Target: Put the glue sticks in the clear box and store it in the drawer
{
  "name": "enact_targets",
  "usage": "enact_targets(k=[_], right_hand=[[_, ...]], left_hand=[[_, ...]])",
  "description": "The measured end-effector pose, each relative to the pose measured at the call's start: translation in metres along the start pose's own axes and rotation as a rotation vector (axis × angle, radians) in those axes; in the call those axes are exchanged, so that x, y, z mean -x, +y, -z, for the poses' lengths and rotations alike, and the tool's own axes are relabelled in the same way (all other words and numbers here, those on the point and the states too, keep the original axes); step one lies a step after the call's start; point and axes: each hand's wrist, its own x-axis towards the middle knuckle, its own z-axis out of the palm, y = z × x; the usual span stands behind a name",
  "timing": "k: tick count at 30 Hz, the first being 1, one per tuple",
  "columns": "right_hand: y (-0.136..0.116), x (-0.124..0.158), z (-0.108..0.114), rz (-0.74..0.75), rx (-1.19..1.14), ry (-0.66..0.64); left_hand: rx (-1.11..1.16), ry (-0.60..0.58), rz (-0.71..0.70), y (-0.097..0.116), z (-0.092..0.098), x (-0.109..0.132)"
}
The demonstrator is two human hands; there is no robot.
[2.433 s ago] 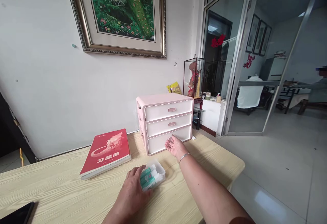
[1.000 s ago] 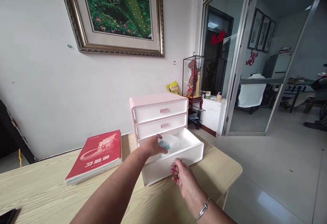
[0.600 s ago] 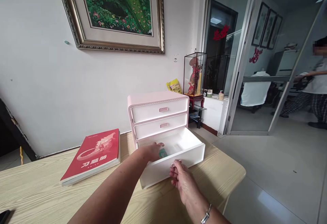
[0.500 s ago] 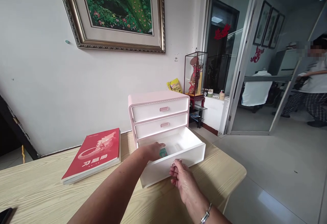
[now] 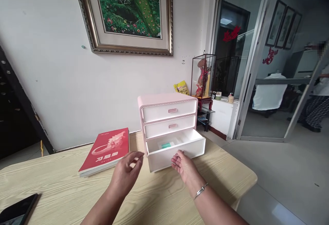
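Note:
A pink desktop drawer unit (image 5: 167, 97) with white drawers stands on the table, its bottom drawer (image 5: 160, 161) pulled partly out. Against that drawer's front is my right hand (image 5: 185, 167), thumb and fingers closed at the small handle, which they mostly cover. My left hand (image 5: 125, 173) hovers left of the drawer, empty, its fingers curved and the thumb apart from them. Inside the drawer lies a small item with a green label (image 5: 166, 145), partly hidden by the drawer front. The upper two drawers are closed.
On the wooden table (image 5: 64, 190) lie a red book (image 5: 109, 149) to the left and a black phone (image 5: 19, 209) at the near left corner. Behind the unit are a yellow packet (image 5: 182, 87) and a glass case with a figurine (image 5: 203, 77). A person (image 5: 317, 105) stands beyond the glass door.
My left hand has come out of the drawer and moved left, away from it. The bottom drawer is pushed further in, my right hand still at its handle. The view has shifted left.

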Motion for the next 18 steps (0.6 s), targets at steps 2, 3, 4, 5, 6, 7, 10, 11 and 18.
enact_targets(k=[2,3,4,5,6,7,10,11,18], right_hand=[[0.0,-0.015,-0.01,-0.007,0.002,0.018],[0.0,-0.023,-0.015,-0.009,0.002,0.022],[0.0,-0.031,-0.019,-0.01,0.001,0.027],[0.0,-0.038,-0.023,-0.012,0.0,0.033],[0.0,-0.045,-0.027,-0.014,-0.001,0.041],[0.0,-0.052,-0.03,-0.016,-0.001,0.05],[0.002,-0.07,-0.038,-0.015,-0.004,0.079],[0.003,-0.076,-0.039,-0.013,-0.005,0.088],[0.01,-0.095,-0.042,0.046,-0.01,0.109]], left_hand=[[-0.023,0.087,0.051,-0.028,0.017,0.015],[-0.038,0.14,0.077,-0.044,0.024,0.022],[-0.055,0.18,0.1,-0.061,0.031,0.028],[-0.067,0.21,0.13,-0.077,0.038,0.033],[-0.077,0.227,0.163,-0.093,0.043,0.037],[-0.081,0.237,0.197,-0.108,0.047,0.04],[-0.04,0.248,0.319,-0.142,0.053,0.045],[-0.002,0.242,0.344,-0.15,0.052,0.046],[0.155,0.085,0.408,-0.167,0.04,0.04]])
